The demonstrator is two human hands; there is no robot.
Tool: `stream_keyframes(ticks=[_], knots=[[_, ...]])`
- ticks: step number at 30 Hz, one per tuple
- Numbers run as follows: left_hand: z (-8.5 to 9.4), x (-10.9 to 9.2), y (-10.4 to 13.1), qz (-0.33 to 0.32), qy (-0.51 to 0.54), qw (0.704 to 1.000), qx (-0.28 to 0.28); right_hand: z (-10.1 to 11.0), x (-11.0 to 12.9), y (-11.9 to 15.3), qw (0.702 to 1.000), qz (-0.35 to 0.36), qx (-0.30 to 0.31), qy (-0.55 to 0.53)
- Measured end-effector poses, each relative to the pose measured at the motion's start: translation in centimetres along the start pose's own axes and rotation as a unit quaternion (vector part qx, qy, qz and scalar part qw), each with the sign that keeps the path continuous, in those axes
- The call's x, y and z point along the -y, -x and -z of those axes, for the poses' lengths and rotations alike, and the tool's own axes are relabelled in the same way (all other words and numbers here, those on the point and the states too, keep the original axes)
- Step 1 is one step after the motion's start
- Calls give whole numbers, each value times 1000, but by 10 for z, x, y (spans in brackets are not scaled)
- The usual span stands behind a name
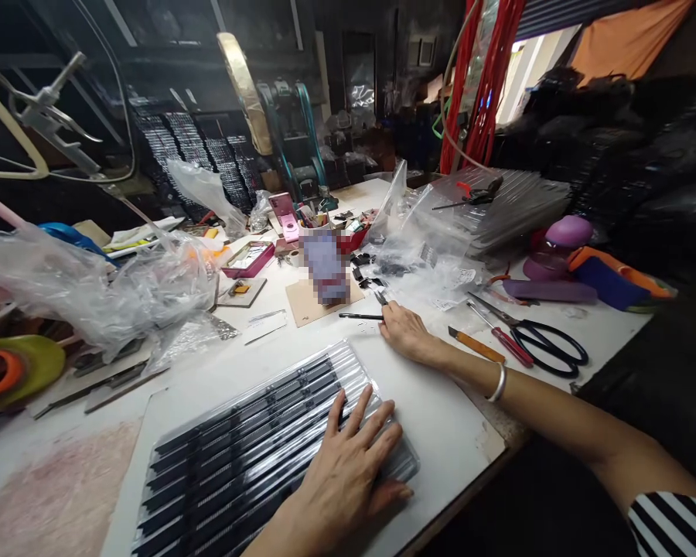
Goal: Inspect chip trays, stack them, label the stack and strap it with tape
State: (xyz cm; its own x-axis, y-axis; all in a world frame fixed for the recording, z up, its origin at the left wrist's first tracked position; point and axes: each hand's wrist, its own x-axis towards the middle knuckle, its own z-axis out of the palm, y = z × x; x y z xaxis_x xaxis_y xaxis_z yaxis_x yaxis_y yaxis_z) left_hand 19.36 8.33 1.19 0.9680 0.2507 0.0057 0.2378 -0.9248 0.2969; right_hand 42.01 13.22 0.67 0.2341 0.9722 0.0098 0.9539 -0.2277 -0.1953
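My left hand (351, 464) lies with fingers spread on a clear plastic tray (348, 356) near the table's front. Inside the tray, rows of long black ridged strips (232, 445) fill the ribbed slots; the right end shows bare plastic. Farther away, my right hand (406, 329) rests on the table with fingers curled together. A dark pointed tip (380, 298) shows by its fingertips, its other part hidden. A thin black pen-like tool (359, 316) lies flat, its right end against those fingers; I cannot tell which of the two is gripped.
Right of my right hand lie a yellow cutter knife (476, 345), a red-handled screwdriver (511, 346) and black scissors (548, 344). Crumpled plastic bags (81, 282) cover the left side. A tape dispenser (23, 367) stands at the left edge. Stacked clear trays (510, 213) sit at the back right.
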Motion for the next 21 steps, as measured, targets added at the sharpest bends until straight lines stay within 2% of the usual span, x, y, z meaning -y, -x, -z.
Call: stream_keyframes(ticks=[4, 7, 11, 15, 18, 21], knots=[[-1, 2, -1, -19, -29, 999, 8, -5, 11, -13, 1000, 8, -8, -24], [-1, 3, -2, -16, -35, 999, 21, 1, 9, -20, 998, 21, -25, -57], [1, 2, -1, -17, -28, 999, 25, 29, -21, -18, 994, 0, -58, -91], [3, -1, -1, -7, -19, 999, 31, 49, -61, 2, 997, -13, -60, -56], [3, -1, -1, -7, -18, 1000, 22, 40, -71, 24, 1000, -7, -12, -11], [0, 0, -1, -12, -13, 1000, 10, 21, -64, 37, 999, -31, 16, 30]])
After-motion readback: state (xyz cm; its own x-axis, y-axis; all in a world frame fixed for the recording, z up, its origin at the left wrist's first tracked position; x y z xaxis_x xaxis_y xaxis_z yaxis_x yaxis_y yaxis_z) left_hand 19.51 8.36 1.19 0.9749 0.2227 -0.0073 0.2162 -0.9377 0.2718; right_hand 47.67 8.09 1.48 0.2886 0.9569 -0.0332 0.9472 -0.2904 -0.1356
